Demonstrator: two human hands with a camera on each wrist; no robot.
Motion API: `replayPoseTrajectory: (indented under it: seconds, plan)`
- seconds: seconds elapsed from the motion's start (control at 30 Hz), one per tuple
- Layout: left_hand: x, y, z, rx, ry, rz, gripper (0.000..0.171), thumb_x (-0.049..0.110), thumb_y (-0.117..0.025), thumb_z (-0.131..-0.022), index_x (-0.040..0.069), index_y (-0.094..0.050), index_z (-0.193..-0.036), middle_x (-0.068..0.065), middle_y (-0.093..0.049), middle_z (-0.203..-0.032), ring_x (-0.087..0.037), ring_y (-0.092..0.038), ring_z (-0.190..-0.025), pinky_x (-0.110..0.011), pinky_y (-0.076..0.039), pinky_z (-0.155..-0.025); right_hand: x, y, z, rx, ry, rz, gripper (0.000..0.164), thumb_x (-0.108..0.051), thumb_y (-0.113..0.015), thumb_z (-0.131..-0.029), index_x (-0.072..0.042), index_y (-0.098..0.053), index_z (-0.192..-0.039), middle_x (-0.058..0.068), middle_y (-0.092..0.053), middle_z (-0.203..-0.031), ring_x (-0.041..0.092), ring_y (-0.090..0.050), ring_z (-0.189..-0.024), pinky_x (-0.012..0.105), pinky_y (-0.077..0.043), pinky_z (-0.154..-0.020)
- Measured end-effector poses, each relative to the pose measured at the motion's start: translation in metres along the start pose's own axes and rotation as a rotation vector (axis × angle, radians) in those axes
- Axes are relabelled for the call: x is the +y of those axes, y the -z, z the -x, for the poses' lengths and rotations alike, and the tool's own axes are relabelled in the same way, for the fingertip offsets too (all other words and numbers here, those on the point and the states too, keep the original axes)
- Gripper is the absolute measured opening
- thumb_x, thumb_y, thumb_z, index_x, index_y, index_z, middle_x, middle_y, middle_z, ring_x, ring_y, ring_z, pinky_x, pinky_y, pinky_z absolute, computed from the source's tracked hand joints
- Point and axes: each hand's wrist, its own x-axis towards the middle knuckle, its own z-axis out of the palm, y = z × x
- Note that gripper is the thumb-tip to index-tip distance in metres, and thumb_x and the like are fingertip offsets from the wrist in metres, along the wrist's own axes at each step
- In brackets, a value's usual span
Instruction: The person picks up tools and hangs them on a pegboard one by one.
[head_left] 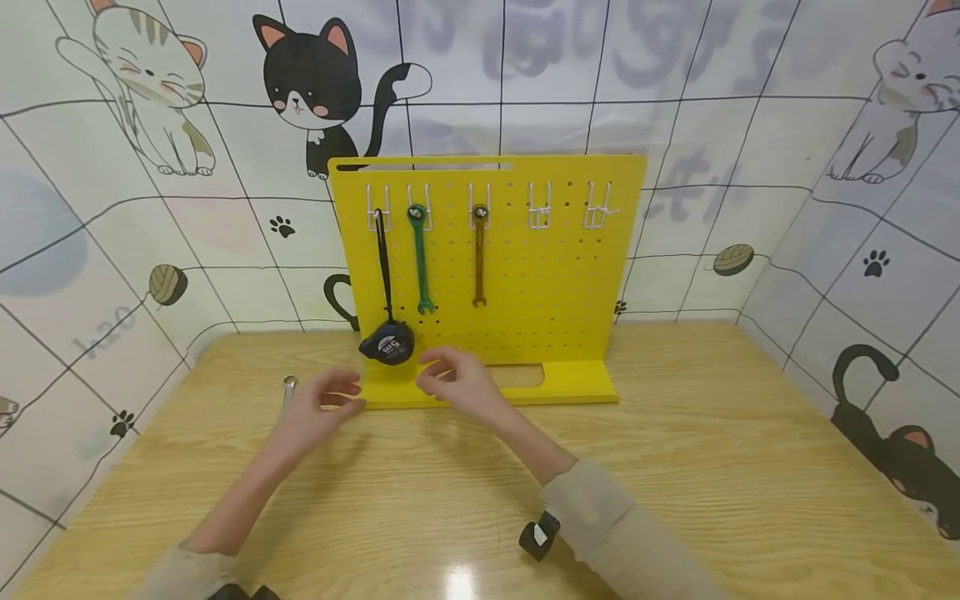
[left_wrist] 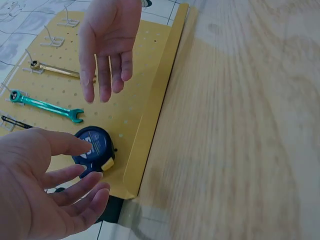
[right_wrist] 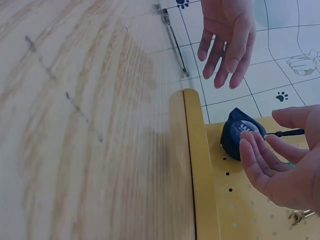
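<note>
A dark tape measure (head_left: 389,342) hangs by its black strap from the leftmost hook of a yellow pegboard (head_left: 555,283). My left hand (head_left: 318,410) is in front and to the left of it, fingers loosely bent and holding nothing. To its right, my right hand (head_left: 463,385) hovers before the board's base, also with nothing in it. Both hands look apart from the tape measure in the right wrist view. A green wrench (head_left: 421,262) and a bronze-coloured wrench (head_left: 480,258) hang from hooks beside it.
Behind my left hand a silver wrench (head_left: 289,387) lies on the wooden table (head_left: 712,433), partly hidden. Two white wire hooks, the middle-right hook (head_left: 539,208) and the far-right hook (head_left: 597,208), hold nothing. A cat-printed wall covering (head_left: 480,75) surrounds the table.
</note>
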Motion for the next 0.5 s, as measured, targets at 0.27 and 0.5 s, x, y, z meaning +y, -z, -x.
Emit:
replayPoseTrajectory:
  seconds: [0.27,0.5]
  plan:
    - [-0.010,0.017,0.014,-0.003,0.084,-0.056,0.044,0.015,-0.072,-0.095,-0.005,-0.057,-0.131,-0.024,-0.066,-0.120,-0.036,-0.067,-0.105,-0.031,-0.055,-0.083,0.003,-0.011,-0.004,-0.022,-0.020,-0.009,0.034,-0.015,-0.070,-0.095,-0.003,-0.064,-0.126,0.016,-0.068,-0.112,0.044,-0.067,-0.098,0.048,-0.058,-0.086]
    - [-0.020,0.030,0.024,-0.004,0.136,-0.094,0.048,0.016,-0.072,-0.095,-0.005,-0.054,-0.134,-0.024,-0.064,-0.122,-0.035,-0.065,-0.105,-0.027,-0.054,-0.079,0.003,-0.023,-0.007,-0.037,-0.075,-0.008,0.032,-0.014,-0.070,-0.094,-0.005,-0.065,-0.124,0.012,-0.069,-0.108,0.037,-0.069,-0.096,0.039,-0.059,-0.082]
